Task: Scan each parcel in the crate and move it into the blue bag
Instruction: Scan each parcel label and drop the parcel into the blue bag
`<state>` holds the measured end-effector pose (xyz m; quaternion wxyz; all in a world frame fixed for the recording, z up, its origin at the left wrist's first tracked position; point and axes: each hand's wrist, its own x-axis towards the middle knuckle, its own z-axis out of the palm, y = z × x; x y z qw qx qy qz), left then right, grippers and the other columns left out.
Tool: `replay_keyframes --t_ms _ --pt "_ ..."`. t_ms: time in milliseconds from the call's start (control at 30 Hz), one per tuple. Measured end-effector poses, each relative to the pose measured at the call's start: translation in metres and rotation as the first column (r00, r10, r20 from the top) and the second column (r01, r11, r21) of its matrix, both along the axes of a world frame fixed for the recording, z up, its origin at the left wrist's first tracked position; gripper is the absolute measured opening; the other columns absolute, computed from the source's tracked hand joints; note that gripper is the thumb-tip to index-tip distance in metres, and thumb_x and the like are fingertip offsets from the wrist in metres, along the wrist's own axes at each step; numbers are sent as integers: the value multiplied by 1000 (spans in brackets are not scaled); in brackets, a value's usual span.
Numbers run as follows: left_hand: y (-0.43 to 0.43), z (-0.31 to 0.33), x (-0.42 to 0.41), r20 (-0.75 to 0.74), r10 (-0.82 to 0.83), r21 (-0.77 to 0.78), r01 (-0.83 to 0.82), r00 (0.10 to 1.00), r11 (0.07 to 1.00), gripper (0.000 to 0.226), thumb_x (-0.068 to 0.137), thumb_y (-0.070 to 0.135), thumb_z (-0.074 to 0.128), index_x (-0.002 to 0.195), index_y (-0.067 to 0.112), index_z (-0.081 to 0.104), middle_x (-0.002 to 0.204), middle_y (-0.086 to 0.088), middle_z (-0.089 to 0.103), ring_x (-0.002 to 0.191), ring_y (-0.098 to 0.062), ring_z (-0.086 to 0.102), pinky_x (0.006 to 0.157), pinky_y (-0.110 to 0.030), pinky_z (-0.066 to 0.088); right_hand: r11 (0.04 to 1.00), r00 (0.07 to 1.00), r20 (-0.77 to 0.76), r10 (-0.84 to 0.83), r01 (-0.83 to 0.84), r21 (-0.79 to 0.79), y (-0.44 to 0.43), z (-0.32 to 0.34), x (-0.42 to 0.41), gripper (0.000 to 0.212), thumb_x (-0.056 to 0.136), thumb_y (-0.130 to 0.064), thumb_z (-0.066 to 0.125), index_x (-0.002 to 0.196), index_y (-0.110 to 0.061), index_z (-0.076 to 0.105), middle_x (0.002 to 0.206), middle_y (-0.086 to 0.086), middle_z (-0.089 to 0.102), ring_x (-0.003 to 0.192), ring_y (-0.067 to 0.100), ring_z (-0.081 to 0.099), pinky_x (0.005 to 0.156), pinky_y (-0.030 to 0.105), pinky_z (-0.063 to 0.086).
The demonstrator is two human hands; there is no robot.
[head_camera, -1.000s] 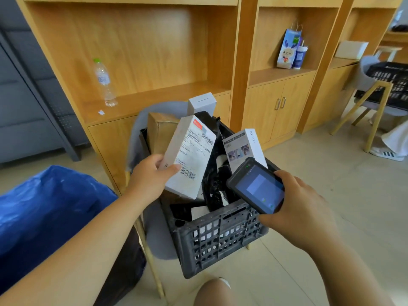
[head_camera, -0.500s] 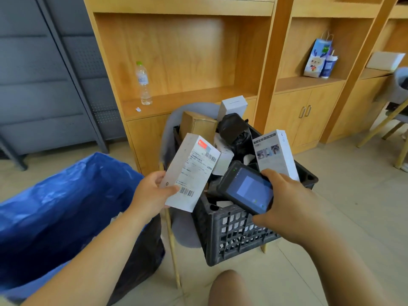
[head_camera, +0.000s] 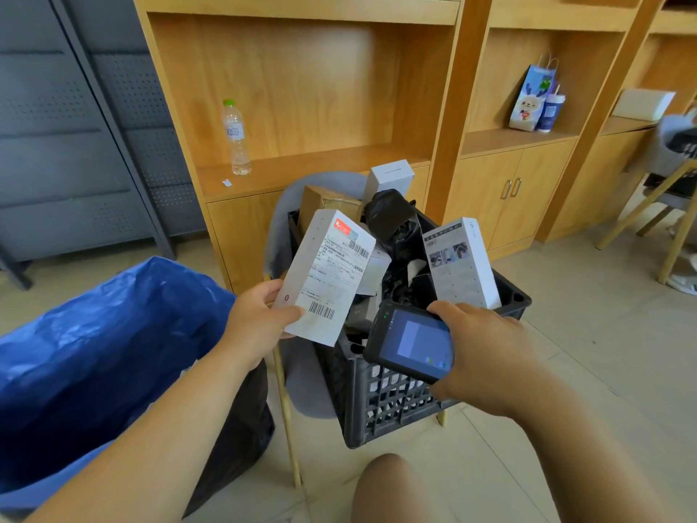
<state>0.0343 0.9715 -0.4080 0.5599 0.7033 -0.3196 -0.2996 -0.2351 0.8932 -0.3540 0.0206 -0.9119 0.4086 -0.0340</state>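
Note:
My left hand grips a white box parcel by its lower left corner, label and barcodes facing me, held upright over the left rim of the dark plastic crate. My right hand holds a black handheld scanner with a lit screen, just right of and below the parcel. The crate sits on a grey chair and holds several more parcels: a brown carton, a white box, a black bag parcel and a tall white box. The blue bag stands open at the left.
Wooden shelves and cabinets stand right behind the crate, with a water bottle on the left shelf and a paper gift bag further right. My knee shows at the bottom. Another chair stands at the far right.
The view has swung left, showing more of the blue bag. My left hand has carried the white parcel left, off the crate's middle to its left rim; the scanner stays close beside it.

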Motion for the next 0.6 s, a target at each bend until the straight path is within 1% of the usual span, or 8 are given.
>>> replay_keyframes --t_ms 167,300,367,433,533,600 --pt "-1 0 0 -13 -3 7 3 1000 1000 41 83 5 70 115 27 56 109 9 63 100 -20 64 69 -36 61 1000 1000 -7 8 -8 -11 -1 -1 -1 78 56 -49 74 122 -32 36 103 -9 53 90 17 51 71 30 38" --pt "0 0 0 -17 -2 1 2 1000 1000 42 83 6 70 115 27 55 111 7 63 99 -19 64 70 -36 61 1000 1000 -16 -6 5 -20 -2 -1 -1 76 56 -49 74 120 -33 37 100 -10 53 87 16 49 69 29 35" --pt "1 -1 1 -7 4 -8 -4 1000 1000 42 83 6 70 116 27 55 108 10 62 96 -17 64 66 -32 61 1000 1000 -14 -13 13 -29 -1 -1 -2 74 55 -50 74 117 -33 39 97 -10 52 84 15 48 68 29 34" --pt "2 -1 1 -20 17 -16 -17 1000 1000 43 83 6 71 117 27 56 105 12 62 92 -14 64 61 -28 60 999 1000 -15 -22 22 -33 -1 0 -2 75 55 -50 74 118 -33 38 99 -10 53 86 16 49 69 30 34" --pt "5 -3 1 -43 33 -42 -35 999 999 42 82 7 71 117 26 57 106 11 64 93 -14 65 58 -26 59 999 999 -27 -36 35 -27 0 0 0 78 57 -50 74 122 -31 36 104 -10 54 91 18 51 72 32 37" --pt "9 -6 1 -37 41 -55 -43 998 998 42 82 8 72 118 25 58 106 11 65 92 -14 66 58 -25 58 998 999 -23 -47 47 -32 1 0 3 78 57 -50 74 123 -30 36 104 -9 54 89 17 49 72 32 38"
